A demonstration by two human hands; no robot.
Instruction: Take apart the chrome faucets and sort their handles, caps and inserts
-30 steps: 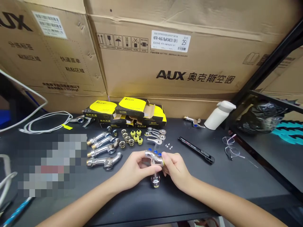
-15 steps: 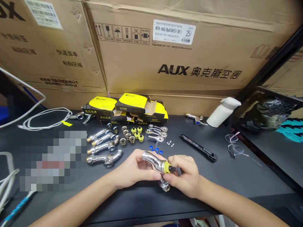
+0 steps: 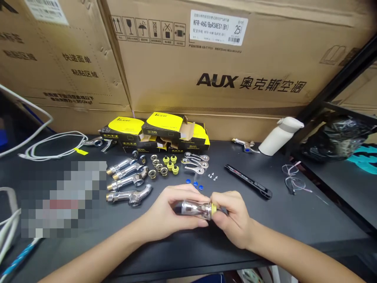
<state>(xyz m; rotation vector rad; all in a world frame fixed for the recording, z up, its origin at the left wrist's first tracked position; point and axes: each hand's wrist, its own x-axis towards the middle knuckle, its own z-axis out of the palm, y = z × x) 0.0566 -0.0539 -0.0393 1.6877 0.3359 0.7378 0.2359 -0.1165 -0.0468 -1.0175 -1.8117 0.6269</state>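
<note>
My left hand (image 3: pixel 173 210) is closed around a chrome faucet body (image 3: pixel 196 208) above the near part of the table. A yellow valve cartridge (image 3: pixel 214 208) with a dark stem sits at the body's right end, and the fingers of my right hand (image 3: pixel 232 218) pinch it there. How deep the cartridge sits is hidden by my fingers. Beyond my hands lie several blue caps (image 3: pixel 196 184), small screws (image 3: pixel 212 176), chrome lever handles (image 3: pixel 196 163), more yellow cartridges (image 3: pixel 173 167) and brass-coloured rings (image 3: pixel 159 167). Several more faucet bodies (image 3: pixel 129 195) lie left of my hands.
Black-and-yellow boxes (image 3: pixel 165 122) are stacked at the back against large cartons (image 3: pixel 218 98). A black pen-like tool (image 3: pixel 247 181), a white bottle (image 3: pixel 279 136), an assembled faucet (image 3: pixel 244 145) and glasses (image 3: pixel 293 179) lie to the right. White cable (image 3: pixel 55 143) coils at left.
The faucet body has been turned in my hands, so its spout no longer points up and left. My right fingers have closed further over the yellow cartridge.
</note>
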